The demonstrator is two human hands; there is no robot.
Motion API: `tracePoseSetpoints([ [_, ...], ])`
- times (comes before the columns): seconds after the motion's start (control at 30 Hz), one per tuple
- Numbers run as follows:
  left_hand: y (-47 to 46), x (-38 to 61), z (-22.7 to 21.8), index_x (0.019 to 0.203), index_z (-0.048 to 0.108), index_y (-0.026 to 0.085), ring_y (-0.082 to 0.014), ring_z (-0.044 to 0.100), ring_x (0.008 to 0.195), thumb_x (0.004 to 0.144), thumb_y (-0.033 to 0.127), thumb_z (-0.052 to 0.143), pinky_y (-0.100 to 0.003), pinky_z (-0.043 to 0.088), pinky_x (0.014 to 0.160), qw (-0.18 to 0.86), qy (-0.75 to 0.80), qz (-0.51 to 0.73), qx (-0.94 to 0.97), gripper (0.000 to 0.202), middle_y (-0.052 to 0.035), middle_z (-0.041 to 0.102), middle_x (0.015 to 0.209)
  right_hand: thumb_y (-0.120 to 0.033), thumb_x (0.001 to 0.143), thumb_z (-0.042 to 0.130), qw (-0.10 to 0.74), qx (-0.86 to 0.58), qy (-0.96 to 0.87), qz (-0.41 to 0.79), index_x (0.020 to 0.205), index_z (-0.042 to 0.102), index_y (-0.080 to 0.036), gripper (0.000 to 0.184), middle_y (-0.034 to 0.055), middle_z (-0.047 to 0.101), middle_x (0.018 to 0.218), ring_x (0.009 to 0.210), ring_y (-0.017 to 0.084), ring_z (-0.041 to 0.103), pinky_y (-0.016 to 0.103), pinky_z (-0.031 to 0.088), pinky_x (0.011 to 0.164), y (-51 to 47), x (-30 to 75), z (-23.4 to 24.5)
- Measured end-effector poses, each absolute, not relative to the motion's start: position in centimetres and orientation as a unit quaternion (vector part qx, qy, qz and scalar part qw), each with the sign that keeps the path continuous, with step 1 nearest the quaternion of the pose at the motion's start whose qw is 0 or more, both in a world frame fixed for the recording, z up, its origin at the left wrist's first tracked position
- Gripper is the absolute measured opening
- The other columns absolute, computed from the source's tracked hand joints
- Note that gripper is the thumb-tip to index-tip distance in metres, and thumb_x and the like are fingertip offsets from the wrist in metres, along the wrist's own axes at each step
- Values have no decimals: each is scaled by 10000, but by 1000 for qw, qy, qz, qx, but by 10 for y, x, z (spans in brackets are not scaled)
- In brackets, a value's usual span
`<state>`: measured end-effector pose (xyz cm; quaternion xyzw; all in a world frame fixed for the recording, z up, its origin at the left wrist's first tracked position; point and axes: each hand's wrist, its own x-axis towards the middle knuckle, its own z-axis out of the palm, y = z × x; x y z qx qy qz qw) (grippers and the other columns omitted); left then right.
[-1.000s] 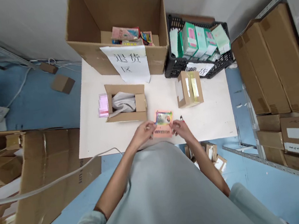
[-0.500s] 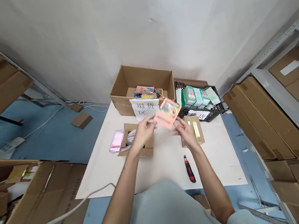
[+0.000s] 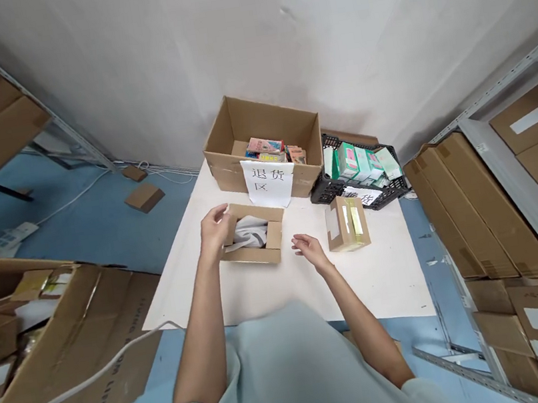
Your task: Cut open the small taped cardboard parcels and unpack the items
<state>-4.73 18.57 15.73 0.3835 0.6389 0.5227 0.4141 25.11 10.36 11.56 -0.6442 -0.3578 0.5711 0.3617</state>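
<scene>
My left hand [image 3: 214, 234] is at the left end of a small open cardboard box [image 3: 254, 255], its fingers closed on that edge. Crumpled grey-white wrapping [image 3: 249, 232] lies inside the box. To the right of it, my right hand [image 3: 309, 250] is held over the table with fingers loosely bent and apart, nothing in them. A closed, taped carton [image 3: 347, 230] stands just beyond my right hand. Behind, a large open cardboard box [image 3: 223, 168] with a handwritten paper sign [image 3: 269, 184] contains several colourful packs [image 3: 265, 147].
A black plastic crate [image 3: 320, 188] of green-and-white boxes [image 3: 357, 161] sits at the table's [image 3: 283, 294] back right. Shelves with cartons [image 3: 477, 211] line the right side. A big open carton [image 3: 107, 306] and a white cable [image 3: 97, 375] are at the left.
The pink pack has left both hands; another pinkish pack now shows in the large box. My left hand moved left to the small box, my right hand lower. Phone and cutter are no longer visible.
</scene>
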Motion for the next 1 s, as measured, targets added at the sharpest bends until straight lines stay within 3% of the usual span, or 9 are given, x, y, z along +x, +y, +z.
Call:
tracePoseSetpoints([
  [0.1,180,-79,115,1230,815,147,-352,766,1324,851,328,794,-530,604,1205,437,693,471,326,421,-181,836,1348,-457,843,896,340,-676,-331,564,1165,807,-183,432,155,857,1235,1213,286,809,423,693,1014,94,243,92],
  [0.23,175,-101,82,1267,803,120,-333,779,1279,892,404,776,-460,661,1073,473,717,406,312,471,-190,838,1322,-466,875,880,357,-684,-314,553,1317,789,-202,523,179,799,1468,1395,303,738,458,655,1123,99,227,81],
  [0.37,171,-102,59,1150,825,140,-326,787,1249,875,522,815,-440,638,1088,495,706,371,345,471,-181,860,1236,-470,953,801,380,-689,-299,540,1436,761,-215,548,161,703,1646,1527,281,659,464,586,1233,105,204,76],
  [0.53,161,-100,44,967,823,176,-336,806,1137,820,676,846,-425,651,1018,535,674,312,403,522,-139,881,1060,-520,892,871,397,-676,-305,541,1276,852,-239,477,113,807,1508,1474,300,709,513,566,1266,93,190,78],
  [0.67,159,-88,46,1104,830,164,-326,809,1139,812,788,822,-392,668,940,557,636,290,448,689,-153,876,1138,-623,849,896,443,-684,-313,488,1238,877,-220,561,136,821,1475,1464,345,720,555,551,1290,61,211,92],
  [0.83,162,-34,57,1326,791,136,-272,837,1000,823,859,779,-385,678,943,616,553,262,497,880,-149,861,1158,-742,803,882,499,-713,-287,400,1222,891,-228,664,113,832,1460,1441,362,738,558,557,1291,-4,254,113],
  [1.0,149,50,67,1300,825,175,-287,827,1134,924,812,726,-383,662,1010,608,487,185,599,747,-147,862,1259,-762,789,872,548,-744,-198,327,1220,899,-228,687,103,845,1429,1371,379,773,577,615,1220,-81,285,120],
])
